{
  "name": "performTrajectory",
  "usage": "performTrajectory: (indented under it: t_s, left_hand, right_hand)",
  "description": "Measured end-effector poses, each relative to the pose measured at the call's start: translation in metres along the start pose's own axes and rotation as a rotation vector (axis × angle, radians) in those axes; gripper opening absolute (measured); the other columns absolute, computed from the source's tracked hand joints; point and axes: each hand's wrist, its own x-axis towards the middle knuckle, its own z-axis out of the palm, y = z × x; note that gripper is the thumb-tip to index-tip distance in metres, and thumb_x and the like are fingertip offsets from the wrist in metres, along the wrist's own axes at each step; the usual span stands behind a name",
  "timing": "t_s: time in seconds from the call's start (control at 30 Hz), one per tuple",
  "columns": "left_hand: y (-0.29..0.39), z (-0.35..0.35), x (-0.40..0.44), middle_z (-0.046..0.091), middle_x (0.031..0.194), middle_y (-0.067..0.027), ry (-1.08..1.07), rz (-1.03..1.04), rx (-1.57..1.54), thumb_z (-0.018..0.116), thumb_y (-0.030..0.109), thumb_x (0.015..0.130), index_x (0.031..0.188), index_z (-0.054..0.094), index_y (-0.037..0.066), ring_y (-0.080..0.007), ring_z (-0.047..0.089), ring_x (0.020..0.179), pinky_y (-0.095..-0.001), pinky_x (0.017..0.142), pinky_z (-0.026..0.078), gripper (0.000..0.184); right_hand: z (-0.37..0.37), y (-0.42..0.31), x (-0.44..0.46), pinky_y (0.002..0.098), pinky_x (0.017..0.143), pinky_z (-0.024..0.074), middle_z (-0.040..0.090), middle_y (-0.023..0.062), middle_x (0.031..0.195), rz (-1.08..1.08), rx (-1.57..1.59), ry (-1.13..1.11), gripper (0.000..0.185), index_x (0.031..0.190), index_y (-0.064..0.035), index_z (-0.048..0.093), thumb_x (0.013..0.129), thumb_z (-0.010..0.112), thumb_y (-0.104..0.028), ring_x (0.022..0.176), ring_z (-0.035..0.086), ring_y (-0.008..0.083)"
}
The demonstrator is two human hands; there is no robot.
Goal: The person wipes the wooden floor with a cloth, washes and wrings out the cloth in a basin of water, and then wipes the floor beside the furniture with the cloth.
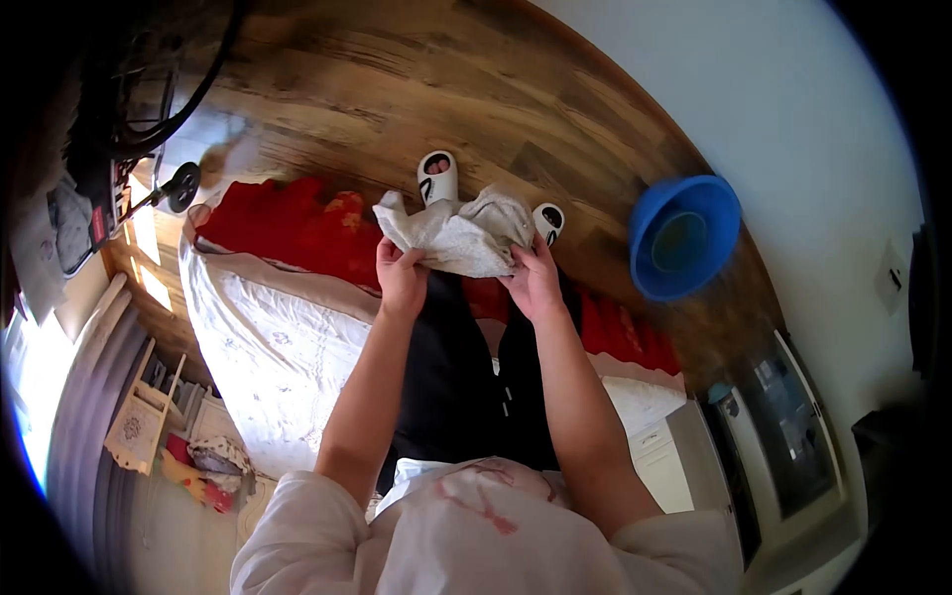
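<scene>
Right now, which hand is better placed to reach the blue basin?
Probably the right hand: it is nearer the blue basin, though both it and the left hand hold the white cloth.

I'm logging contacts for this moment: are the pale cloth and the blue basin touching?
Apart. The head view shows a stretch of wooden floor between the pale cloth and the blue basin.

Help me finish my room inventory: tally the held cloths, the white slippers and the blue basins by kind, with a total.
Held cloth: 1
White slippers: 2
Blue basin: 1
Total: 4
</scene>
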Motion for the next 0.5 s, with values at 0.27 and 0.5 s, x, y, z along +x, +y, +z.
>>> performTrajectory:
  t_s: [0.27,0.5]
  left_hand:
    - [-0.101,0.031,-0.031,0.056,0.12,-0.0129,-0.104,-0.137,0.102,0.042,-0.018,0.077,0.118,0.048,0.004,-0.0303,0.057,0.11,-0.0477,0.097,0.048,0.047]
    - [-0.22,0.06,-0.111,0.052,0.128,-0.013,-0.166,-0.3,0.307,0.041,-0.008,0.08,0.126,0.046,0.005,-0.0337,0.052,0.12,-0.0538,0.1,0.044,0.048]
  right_hand:
    - [-0.151,-0.003,-0.016,0.046,0.103,0.0401,0.057,0.0054,0.132,0.06,0.229,0.091,0.04,0.135,-0.0145,0.049,0.096,0.051,-0.026,0.122,0.053,0.0228]
    - [-0.285,-0.033,-0.056,0.0456,0.108,0.0361,0.052,0.0061,0.138,0.072,0.497,0.213,0.044,0.137,-0.0116,0.047,0.1,0.044,-0.035,0.128,0.048,0.0252]
